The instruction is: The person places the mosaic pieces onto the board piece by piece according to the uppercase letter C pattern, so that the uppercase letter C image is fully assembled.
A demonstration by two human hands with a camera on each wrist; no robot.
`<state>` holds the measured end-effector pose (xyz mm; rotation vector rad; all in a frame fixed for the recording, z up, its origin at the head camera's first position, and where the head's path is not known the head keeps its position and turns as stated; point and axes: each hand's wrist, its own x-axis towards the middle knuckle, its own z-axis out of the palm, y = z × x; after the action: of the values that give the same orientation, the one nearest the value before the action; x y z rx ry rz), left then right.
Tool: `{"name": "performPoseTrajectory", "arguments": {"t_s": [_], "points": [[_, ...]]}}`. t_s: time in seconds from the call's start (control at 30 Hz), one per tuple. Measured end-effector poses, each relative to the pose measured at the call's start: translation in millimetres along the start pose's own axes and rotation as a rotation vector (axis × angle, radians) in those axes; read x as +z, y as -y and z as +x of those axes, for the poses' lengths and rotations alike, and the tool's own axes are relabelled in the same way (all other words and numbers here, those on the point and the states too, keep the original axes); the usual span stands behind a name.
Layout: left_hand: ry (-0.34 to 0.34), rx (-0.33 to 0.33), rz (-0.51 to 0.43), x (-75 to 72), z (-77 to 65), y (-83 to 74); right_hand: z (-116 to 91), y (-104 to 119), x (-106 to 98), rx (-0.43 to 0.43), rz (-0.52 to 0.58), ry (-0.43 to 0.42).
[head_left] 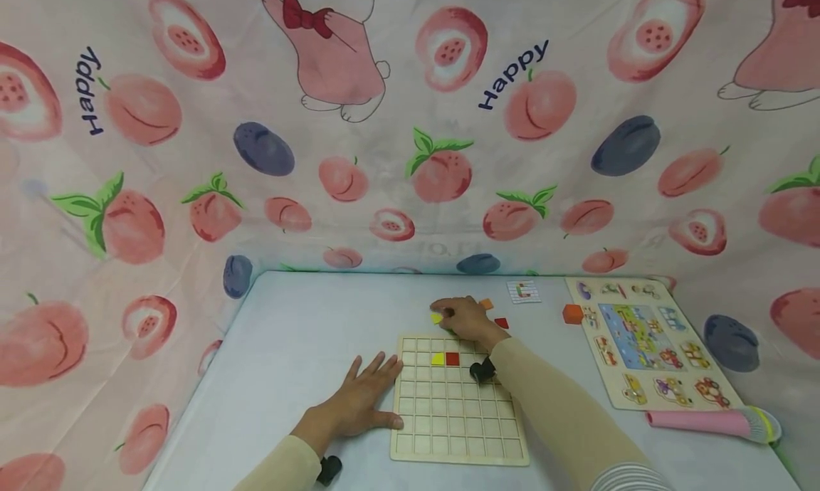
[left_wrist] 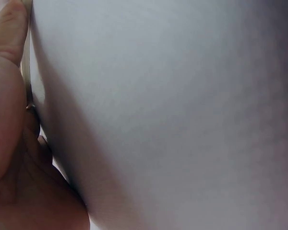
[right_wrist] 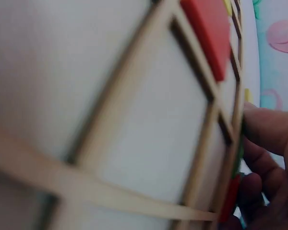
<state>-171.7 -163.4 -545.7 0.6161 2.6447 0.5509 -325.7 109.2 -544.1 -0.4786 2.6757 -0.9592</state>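
A pale wooden grid board lies on the table, with a yellow tile and a red tile side by side in its upper cells. My left hand rests flat with fingers spread, thumb and fingertips touching the board's left edge. Beyond the far edge, my right hand pinches another yellow tile between thumb and fingers. Part of a green piece shows under that hand in the right wrist view. Only part of the left hand appears in the left wrist view.
Behind my right hand lie an orange tile and a dark red tile. A small pattern card, an orange cube, a picture puzzle board and a pink toy microphone are at the right. Fruit-print cloth hangs behind.
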Motion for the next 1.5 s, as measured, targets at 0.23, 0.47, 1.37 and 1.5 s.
{"name": "performPoseTrajectory", "arguments": {"t_s": [0.23, 0.47, 1.37, 1.5], "points": [[0.004, 0.000, -0.006, 1.0, -0.6, 0.3, -1, -1, 3, -0.011, -0.015, 0.003], [0.000, 0.002, 0.008, 1.9, -0.8, 1.6, -2, -2, 6, -0.011, 0.123, -0.066], [0.008, -0.015, 0.003, -0.4, 1.6, -1.8, -6, 1, -1, 0.013, 0.279, -0.074], [0.006, -0.014, 0.000, -0.8, -0.1, -0.8, -11, 1, -6, -0.016, 0.307, -0.084]]}}
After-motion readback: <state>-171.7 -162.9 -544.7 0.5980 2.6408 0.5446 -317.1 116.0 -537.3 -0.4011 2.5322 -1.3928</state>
